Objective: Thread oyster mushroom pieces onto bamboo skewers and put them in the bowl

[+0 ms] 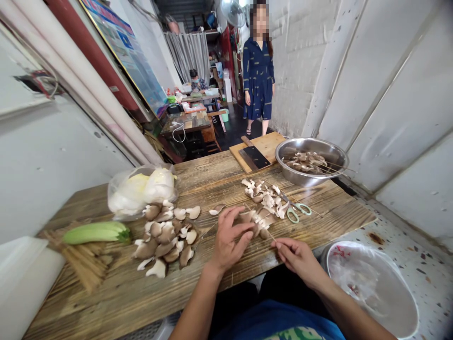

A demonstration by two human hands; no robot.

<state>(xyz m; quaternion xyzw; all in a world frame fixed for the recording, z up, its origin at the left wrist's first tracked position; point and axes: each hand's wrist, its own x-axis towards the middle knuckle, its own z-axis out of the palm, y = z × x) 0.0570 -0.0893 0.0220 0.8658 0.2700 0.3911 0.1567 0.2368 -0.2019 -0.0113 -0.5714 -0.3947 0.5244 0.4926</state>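
Note:
Held in the fingertips of my right hand (pixel 295 257) is the end of a thin wooden skewer (pixel 271 235), low over the table's near edge. Its other end runs up among grey-brown oyster mushroom pieces (pixel 260 222); I cannot tell which are threaded on it. Beside these pieces is my left hand (pixel 230 238), its fingers apart and extended, the tips close to the mushrooms. A pile of loose oyster mushrooms (pixel 166 238) lies to its left. Past the hands is another mushroom heap (pixel 265 196), with green-handled scissors (pixel 293 211) touching its right side.
A steel bowl (pixel 311 179) of skewered mushrooms stands back right, beside a cutting board (pixel 274 140) with a cleaver (pixel 255 157). At left are a bagged cabbage (pixel 143 191), a green gourd (pixel 95 233) and a skewer bundle (pixel 90 269). A lined bin (pixel 382 283) is at right. A person (pixel 258 80) stands beyond.

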